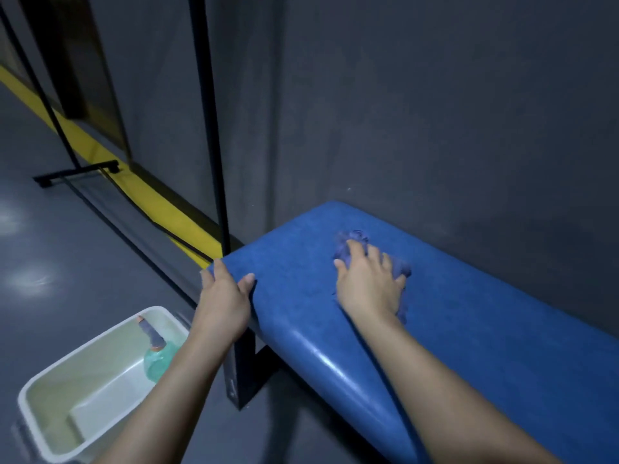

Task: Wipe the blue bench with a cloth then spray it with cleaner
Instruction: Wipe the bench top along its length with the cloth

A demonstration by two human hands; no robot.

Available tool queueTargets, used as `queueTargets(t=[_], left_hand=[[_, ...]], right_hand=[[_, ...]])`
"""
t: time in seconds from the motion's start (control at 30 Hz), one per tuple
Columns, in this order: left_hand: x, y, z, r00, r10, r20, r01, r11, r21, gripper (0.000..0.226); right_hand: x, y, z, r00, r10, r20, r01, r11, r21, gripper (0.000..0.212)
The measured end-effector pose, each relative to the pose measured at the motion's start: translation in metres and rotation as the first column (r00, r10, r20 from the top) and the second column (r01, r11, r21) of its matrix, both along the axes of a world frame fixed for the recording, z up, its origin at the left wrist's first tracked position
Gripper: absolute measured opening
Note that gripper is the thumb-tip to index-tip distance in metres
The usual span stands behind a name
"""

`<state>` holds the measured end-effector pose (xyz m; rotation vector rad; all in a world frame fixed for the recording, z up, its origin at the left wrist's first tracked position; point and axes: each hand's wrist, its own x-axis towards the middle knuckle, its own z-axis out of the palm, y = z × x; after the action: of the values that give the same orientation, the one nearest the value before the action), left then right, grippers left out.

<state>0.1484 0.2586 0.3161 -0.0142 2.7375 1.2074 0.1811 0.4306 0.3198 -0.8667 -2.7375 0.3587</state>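
A blue padded bench [469, 329] runs from the centre to the lower right along a grey wall. My right hand [368, 283] presses flat on a crumpled purple-blue cloth [355, 241] on the bench top near its left end. My left hand [222, 296] grips the bench's left end, thumb on top, fingers wrapped over the edge. A green spray bottle [159, 358] with a grey and orange trigger head lies inside a white plastic tub [83, 349] on the floor at the lower left.
A black metal stand [209, 128] rises just left of the bench, its base [77, 172] reaching over the grey floor. A yellow strip [150, 199] runs along the foot of the wall. The bench's black leg [239, 373] stands beside the tub.
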Motion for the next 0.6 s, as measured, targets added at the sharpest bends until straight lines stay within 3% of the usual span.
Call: queueTargets(t=[0.13,0.3,0.6], left_hand=[[-0.010,-0.010,0.010,0.999,0.024,0.037,-0.025,0.999,0.028,0.065],[-0.031,-0.022,0.010,0.979,-0.090,0.185,0.095,0.995,-0.021,0.056],[-0.039,-0.021,-0.004,0.989,-0.117,0.088,0.120,0.992,-0.026,0.053]], right_hand=[[-0.009,0.012,-0.001,0.997,-0.071,-0.033,0.071,0.997,0.015,0.041],[-0.019,0.025,-0.005,0.996,-0.091,-0.025,0.092,0.994,0.056,0.038],[-0.107,0.069,0.004,1.000,-0.021,-0.009,0.022,0.999,0.047,0.043]])
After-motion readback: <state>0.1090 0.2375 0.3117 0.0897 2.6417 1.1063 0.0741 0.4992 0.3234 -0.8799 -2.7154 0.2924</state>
